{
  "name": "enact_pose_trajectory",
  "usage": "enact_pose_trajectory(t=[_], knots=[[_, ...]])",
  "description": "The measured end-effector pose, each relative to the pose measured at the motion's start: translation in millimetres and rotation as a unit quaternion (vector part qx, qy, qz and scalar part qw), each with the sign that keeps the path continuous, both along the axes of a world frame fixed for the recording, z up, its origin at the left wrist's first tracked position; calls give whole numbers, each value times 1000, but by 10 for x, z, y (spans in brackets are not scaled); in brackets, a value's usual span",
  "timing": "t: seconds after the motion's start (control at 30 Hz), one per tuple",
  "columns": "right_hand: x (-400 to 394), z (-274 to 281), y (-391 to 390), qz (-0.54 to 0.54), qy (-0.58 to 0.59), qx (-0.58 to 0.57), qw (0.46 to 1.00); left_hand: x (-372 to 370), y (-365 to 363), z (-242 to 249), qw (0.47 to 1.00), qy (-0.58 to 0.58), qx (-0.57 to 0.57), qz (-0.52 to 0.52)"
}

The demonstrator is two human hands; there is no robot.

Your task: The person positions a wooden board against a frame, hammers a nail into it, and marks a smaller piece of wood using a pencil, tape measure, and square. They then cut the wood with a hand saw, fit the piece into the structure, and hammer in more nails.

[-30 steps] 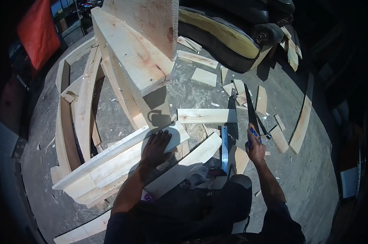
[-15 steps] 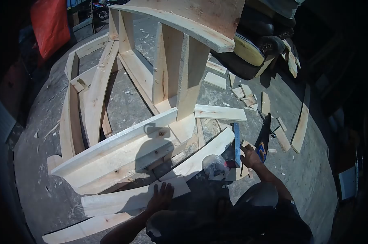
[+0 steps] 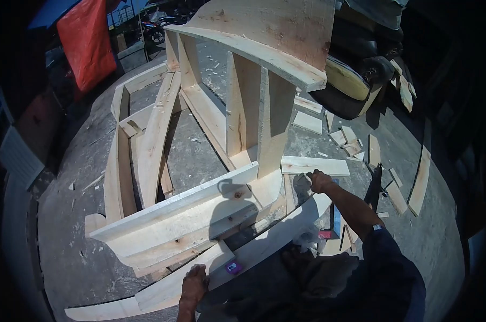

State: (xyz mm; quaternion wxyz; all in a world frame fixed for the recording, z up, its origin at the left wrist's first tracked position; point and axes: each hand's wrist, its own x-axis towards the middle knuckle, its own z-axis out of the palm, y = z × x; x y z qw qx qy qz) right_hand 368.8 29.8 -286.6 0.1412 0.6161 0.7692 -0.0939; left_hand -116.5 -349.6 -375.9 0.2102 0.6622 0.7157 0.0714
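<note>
My left hand [image 3: 194, 280] lies with its fingers stretched out on a pale plank [image 3: 170, 279] at the lower left. Right beside it, a small purple tape measure [image 3: 234, 267] rests on the wood. A long curved plank [image 3: 286, 228] runs alongside, partly under my arm's shadow. My right hand [image 3: 320, 181] is reached forward, its fingers curled at the lower edge of a short board [image 3: 320, 166]; anything within them is hidden. Below that arm are a blue square [image 3: 336, 221] with a red end and a thin dark stick [image 3: 344, 237].
A large wooden frame [image 3: 173, 228] with upright boards stands in front of me. A handsaw [image 3: 374, 188] and several offcuts [image 3: 350, 142] lie to the right. Dark, bulky stacked items [image 3: 361, 80] stand behind them. An orange-red sheet [image 3: 86, 48] hangs at the far left.
My right hand has left the blue square and moved forward and left to the short board. The plank under my left hand has shifted down and left. The purple tape measure is now visible.
</note>
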Motion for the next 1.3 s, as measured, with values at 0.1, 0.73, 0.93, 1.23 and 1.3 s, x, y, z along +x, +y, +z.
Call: enact_pose_trajectory(t=[0.1,0.73,0.93,1.23,1.3], knots=[[181,-448,526,-43,-16,0,999,52,160,766,987,-83,-116,79],[630,-448,810,28,84,30,996,1152,2021,2561,988,-40,-68,-130],[722,-700,984,4,52,40,998,1024,2091,2390,973,20,-116,-199],[388,-878,1244,-72,-12,-13,997,944,2102,2487,977,48,-169,-121],[485,-889,1301,-41,11,5,999,978,2121,2425,974,44,-176,-137]])
